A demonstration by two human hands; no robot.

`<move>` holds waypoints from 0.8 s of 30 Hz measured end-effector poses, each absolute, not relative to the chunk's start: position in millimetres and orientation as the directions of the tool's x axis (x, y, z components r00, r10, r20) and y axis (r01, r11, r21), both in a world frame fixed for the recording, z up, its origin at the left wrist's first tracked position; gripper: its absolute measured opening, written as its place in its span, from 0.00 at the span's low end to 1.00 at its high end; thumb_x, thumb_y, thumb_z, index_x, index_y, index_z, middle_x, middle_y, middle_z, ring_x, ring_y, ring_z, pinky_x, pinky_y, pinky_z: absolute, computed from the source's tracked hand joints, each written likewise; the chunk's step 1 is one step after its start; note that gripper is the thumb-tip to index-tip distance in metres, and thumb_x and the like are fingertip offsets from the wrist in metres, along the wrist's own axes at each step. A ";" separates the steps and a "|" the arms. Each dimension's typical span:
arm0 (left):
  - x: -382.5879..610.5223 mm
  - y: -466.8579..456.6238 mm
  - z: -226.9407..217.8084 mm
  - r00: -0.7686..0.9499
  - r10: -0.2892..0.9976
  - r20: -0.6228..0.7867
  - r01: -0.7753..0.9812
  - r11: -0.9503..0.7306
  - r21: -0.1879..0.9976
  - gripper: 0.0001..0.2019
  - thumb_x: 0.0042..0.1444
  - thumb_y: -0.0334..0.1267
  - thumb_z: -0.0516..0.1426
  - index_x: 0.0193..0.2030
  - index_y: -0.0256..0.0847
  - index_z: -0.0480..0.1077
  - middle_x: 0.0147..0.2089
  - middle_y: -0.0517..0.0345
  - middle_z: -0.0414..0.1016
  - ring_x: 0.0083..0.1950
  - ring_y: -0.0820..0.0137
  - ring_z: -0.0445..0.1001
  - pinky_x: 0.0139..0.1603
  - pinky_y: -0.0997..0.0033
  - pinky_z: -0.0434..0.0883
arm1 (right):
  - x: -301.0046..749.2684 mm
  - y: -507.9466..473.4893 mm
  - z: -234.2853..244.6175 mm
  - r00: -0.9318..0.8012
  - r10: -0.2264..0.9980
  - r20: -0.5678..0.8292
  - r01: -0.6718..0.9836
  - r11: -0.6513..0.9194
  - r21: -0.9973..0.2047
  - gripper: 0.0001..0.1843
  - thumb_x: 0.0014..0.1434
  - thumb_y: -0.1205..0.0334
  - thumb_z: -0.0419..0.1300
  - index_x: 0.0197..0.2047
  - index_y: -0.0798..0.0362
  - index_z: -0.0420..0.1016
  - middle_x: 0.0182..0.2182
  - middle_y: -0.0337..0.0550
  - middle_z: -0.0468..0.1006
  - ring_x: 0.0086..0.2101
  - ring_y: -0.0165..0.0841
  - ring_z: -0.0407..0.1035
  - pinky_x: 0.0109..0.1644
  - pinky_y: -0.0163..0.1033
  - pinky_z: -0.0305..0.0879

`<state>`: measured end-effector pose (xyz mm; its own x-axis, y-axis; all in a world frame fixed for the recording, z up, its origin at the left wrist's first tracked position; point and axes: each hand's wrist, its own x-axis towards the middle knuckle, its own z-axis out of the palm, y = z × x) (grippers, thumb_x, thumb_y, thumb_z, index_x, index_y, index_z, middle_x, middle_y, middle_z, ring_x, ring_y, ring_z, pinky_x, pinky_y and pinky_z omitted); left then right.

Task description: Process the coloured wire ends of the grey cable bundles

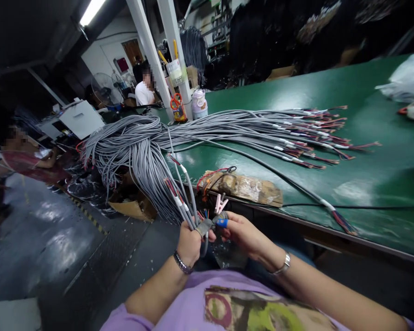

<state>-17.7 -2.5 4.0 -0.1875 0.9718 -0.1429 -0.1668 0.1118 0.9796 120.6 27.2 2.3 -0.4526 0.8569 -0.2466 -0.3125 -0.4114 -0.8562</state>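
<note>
My left hand (190, 241) is closed around several grey cables (184, 209), whose stripped ends show red and dark thin wires pointing up. Grey tape wraps its thumb. Just beyond that thumb, a fan of coloured wires (204, 214) sticks up from a cable end. My right hand (243, 232), with blue tape on one finger, is pinched close to the left thumb; what lies between its fingertips is too small to make out. A pink clip (221, 203) stands right above the right fingertips, at the table edge.
A large bundle of grey cables (227, 126) lies across the green table (376, 184) and hangs over its edge. A taped wooden board (251, 187) sits along the front edge. Orange-handled scissors (176, 102) and a lidded cup (199, 104) stand by the post. Two people sit at the left.
</note>
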 end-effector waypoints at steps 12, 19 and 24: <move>-22.4 -4.3 -3.0 -0.027 0.994 -0.106 -0.054 0.104 0.993 0.18 0.48 0.47 0.61 0.17 0.36 0.71 0.15 0.56 0.70 0.17 0.74 0.65 0.22 0.74 0.64 | 118.8 34.0 -3.8 -0.586 0.790 -0.180 -0.270 -0.399 -0.876 0.17 0.49 0.48 0.65 0.30 0.53 0.68 0.17 0.37 0.71 0.22 0.30 0.65 0.28 0.36 0.54; -24.7 -3.9 -10.2 -0.031 0.994 -0.107 0.009 0.108 0.994 0.19 0.49 0.49 0.61 0.17 0.36 0.72 0.16 0.56 0.71 0.18 0.74 0.66 0.21 0.75 0.63 | 114.2 33.2 -15.4 -0.522 0.834 -0.177 -0.280 -0.364 -0.889 0.17 0.49 0.48 0.64 0.28 0.53 0.67 0.16 0.38 0.73 0.21 0.29 0.64 0.27 0.36 0.53; -22.2 -2.3 -7.3 -0.103 0.988 -0.117 -0.020 0.116 0.993 0.19 0.49 0.50 0.60 0.18 0.36 0.72 0.16 0.56 0.73 0.19 0.73 0.69 0.21 0.76 0.64 | 108.7 28.3 -20.2 -0.418 0.881 -0.220 -0.341 -0.376 -0.862 0.20 0.45 0.46 0.66 0.27 0.52 0.66 0.17 0.37 0.72 0.20 0.29 0.62 0.26 0.36 0.54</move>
